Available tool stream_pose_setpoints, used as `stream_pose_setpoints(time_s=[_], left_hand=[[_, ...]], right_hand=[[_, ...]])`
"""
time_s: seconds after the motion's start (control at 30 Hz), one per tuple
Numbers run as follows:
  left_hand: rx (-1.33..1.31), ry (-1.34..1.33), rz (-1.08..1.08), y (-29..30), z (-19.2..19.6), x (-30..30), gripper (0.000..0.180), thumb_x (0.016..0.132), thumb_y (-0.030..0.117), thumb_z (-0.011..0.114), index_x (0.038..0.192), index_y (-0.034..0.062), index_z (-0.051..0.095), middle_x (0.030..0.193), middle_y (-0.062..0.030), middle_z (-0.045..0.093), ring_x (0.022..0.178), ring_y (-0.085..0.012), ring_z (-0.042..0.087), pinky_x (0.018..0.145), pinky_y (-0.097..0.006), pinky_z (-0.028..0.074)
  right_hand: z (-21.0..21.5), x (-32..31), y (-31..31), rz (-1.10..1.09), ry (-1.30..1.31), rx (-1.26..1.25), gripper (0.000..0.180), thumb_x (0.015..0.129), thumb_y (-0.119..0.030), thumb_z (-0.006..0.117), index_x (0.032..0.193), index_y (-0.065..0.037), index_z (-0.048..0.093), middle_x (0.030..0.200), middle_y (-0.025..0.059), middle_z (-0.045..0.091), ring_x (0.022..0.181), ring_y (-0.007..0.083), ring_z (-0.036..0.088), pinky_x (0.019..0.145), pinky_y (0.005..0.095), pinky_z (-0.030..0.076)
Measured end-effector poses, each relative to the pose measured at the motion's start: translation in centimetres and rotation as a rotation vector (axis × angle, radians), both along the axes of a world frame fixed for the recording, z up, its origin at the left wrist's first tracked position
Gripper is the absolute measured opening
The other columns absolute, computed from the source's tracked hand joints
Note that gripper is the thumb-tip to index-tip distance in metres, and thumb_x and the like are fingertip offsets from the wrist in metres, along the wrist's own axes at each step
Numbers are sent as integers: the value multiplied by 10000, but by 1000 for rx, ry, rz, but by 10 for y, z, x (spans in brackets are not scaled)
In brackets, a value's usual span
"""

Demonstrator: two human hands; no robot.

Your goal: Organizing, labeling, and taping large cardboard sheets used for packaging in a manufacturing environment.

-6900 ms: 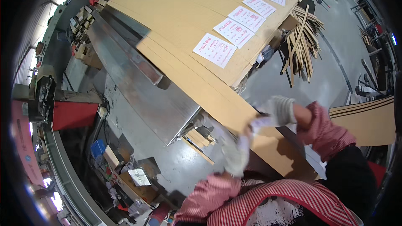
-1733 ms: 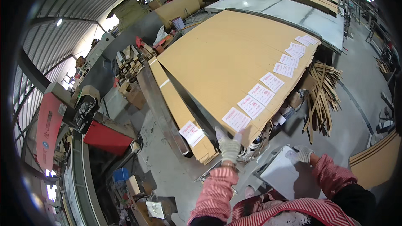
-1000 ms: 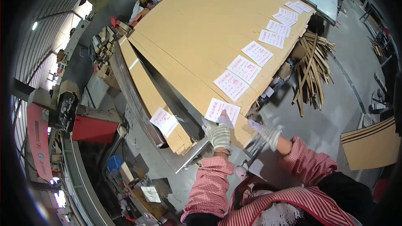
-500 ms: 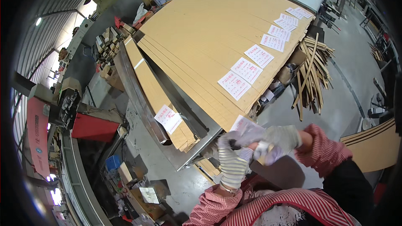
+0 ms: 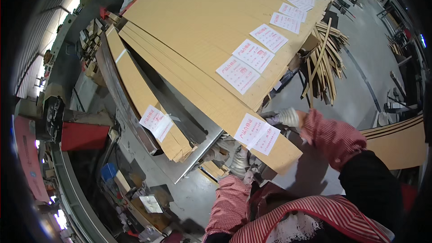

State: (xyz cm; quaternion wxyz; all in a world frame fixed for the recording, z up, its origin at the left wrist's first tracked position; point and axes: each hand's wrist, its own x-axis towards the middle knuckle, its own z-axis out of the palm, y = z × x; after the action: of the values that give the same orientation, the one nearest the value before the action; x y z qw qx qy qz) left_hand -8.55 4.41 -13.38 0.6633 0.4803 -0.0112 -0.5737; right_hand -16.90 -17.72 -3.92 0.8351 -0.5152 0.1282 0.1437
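A long tan strip of board (image 5: 283,155) juts toward me past the end of the table. Tape holds a white label with red print (image 5: 257,133) on its top, near the end. My right hand (image 5: 284,118), in a pale work glove, grips the strip's right edge, its fingertips tucked partly out of sight. On the opposite side my left hand (image 5: 240,159), also gloved, is close against the strip's left edge; its fingers are hidden, so their grip does not show. Neither hand touches the second labelled bundle of strips (image 5: 173,141) to the left.
Wide tan boards (image 5: 193,22) cover the table, with several loose labels (image 5: 254,55) in a row along their right side. A metal table edge (image 5: 200,157) ends left of my left hand. Thin offcuts (image 5: 324,63) lie heaped on the floor to the right; a curved panel (image 5: 398,144) stands nearby.
My hands have come apart from above the label and moved down to either side of the strip. The label and the strip's end are now uncovered. The whole view has shifted.
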Motion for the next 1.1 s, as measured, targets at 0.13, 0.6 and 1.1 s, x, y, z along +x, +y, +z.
stream_pose_setpoints(time_s=[0.13, 0.6, 1.1], left_hand=[[343, -253, -212, 1, 26, 19, 489, 803, 546, 521, 945, 83, 589, 709, -2, 575, 539, -95, 519, 424, -240, 384], [179, -1459, -39, -60, 124, 4, 469, 662, 278, 723, 1004, 40, 510, 808, -126, 620, 736, -262, 633, 638, -336, 505], [17, -428, 133, -24, 139, -42, 776, 822, 123, 493, 1394, 59, -26, 1311, -153, 319, 1152, -229, 384, 935, -315, 358]], right_hand=[[-21, 7, 63, -464, 93, 197, 690, 777, -326, 623, 1315, -22, 319, 1218, 169, 470, 1069, 280, 487, 904, 413, 384], [133, -5, 42, -144, -459, -1366, 562, 802, -272, 567, 1280, -61, 361, 800, 139, 639, 757, 263, 605, 655, 367, 473], [48, -37, 23, 193, 14, -1167, 531, 727, -408, 614, 1079, -24, 504, 938, 189, 576, 839, 329, 576, 730, 386, 460]])
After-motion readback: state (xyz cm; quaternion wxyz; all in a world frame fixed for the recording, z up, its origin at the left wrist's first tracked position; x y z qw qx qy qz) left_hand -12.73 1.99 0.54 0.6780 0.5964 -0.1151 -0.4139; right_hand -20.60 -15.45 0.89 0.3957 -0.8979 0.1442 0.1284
